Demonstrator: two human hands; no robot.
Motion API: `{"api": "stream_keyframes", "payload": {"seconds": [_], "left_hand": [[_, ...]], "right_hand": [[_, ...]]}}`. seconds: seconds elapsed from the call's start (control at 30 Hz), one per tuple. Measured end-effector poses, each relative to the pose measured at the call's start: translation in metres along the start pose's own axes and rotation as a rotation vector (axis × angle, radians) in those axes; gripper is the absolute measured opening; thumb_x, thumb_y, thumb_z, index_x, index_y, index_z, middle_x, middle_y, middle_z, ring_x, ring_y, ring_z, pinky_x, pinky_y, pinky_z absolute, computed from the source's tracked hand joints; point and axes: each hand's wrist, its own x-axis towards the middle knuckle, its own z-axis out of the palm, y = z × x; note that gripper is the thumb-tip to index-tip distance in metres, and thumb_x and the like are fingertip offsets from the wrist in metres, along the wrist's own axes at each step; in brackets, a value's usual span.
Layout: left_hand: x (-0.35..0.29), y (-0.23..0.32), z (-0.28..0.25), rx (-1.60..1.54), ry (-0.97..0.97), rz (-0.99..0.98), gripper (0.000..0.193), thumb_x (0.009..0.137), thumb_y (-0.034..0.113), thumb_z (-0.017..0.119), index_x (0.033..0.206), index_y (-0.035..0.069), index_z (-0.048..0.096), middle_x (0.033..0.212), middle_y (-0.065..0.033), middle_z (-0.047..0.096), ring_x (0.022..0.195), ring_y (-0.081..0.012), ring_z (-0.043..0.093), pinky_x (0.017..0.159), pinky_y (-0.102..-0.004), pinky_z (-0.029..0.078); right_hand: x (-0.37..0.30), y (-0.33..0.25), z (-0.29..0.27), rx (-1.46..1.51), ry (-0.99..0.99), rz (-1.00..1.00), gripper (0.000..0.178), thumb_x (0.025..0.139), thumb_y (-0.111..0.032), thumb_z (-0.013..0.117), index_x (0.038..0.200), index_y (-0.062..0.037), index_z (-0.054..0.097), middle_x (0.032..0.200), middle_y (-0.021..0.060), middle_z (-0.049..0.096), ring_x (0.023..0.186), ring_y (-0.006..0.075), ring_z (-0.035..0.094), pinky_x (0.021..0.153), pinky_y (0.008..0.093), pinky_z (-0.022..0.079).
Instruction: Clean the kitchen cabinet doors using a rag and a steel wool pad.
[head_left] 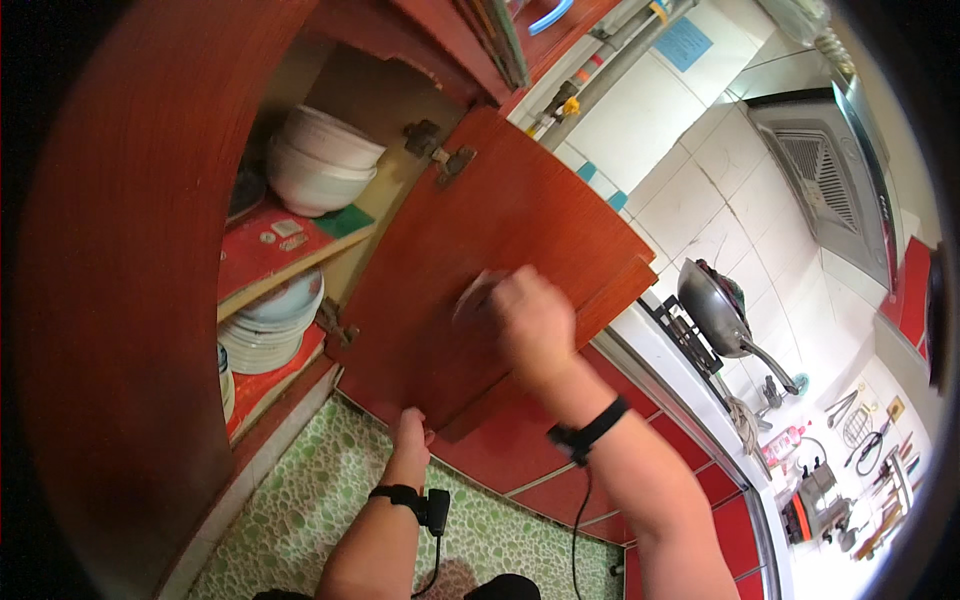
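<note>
An open red-brown cabinet door (430,230) swings out on its hinges in the middle of the view. My right hand (535,320) is at the door's inner face, fingers closed and smeared by motion. Under those fingers a pale, cloth-like thing (475,295) lies against the wood, too blurred to make out clearly. Lower down, my left hand (410,438) grips the door's bottom edge, with some of its fingers hidden. Both wrists wear black straps with small cabled devices.
Stacked white bowls (320,160) sit on the cabinet's upper shelf, plates (270,325) on the lower one. To the right, a wok (715,310) rests by the stove below a range hood (820,165). Green pebble-patterned floor (320,490) lies below.
</note>
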Motion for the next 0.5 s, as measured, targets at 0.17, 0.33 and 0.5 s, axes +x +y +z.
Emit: {"api": "stream_keyframes", "payload": {"seconds": [0.17, 0.33, 0.5], "left_hand": [[-0.007, -0.007, 0.005, 0.024, -0.035, 0.036, 0.032, 0.086, 0.014, 0.06, 0.116, 0.005, 0.058, 0.11, -0.0127, 0.058, 0.087, -0.0264, 0.058, 0.076, -0.0416, 0.053], [0.009, -0.012, 0.001, 0.056, 0.041, 0.002, 0.027, 0.085, 0.013, 0.063, 0.11, 0.003, 0.062, 0.105, -0.0133, 0.062, 0.077, -0.0247, 0.061, 0.066, -0.038, 0.057], [0.029, -0.007, -0.007, 0.009, 0.002, 0.036, 0.039, 0.087, 0.014, 0.057, 0.125, 0.006, 0.054, 0.113, -0.0134, 0.055, 0.096, -0.0295, 0.055, 0.087, -0.0484, 0.051]], "right_hand": [[0.052, 0.053, -0.048, -0.159, 0.327, 0.262, 0.014, 0.081, 0.002, 0.064, 0.089, -0.0098, 0.06, 0.088, 0.0125, 0.054, 0.074, 0.0329, 0.063, 0.06, 0.0431, 0.055], [-0.016, -0.009, -0.001, -0.089, 0.059, 0.154, 0.009, 0.083, -0.003, 0.062, 0.09, -0.0084, 0.057, 0.09, 0.0119, 0.053, 0.081, 0.0313, 0.063, 0.069, 0.0417, 0.056], [-0.002, 0.019, -0.032, -0.098, 0.036, 0.169, 0.012, 0.083, -0.004, 0.065, 0.094, -0.0066, 0.06, 0.092, 0.0136, 0.056, 0.081, 0.034, 0.062, 0.07, 0.0446, 0.054]]}}
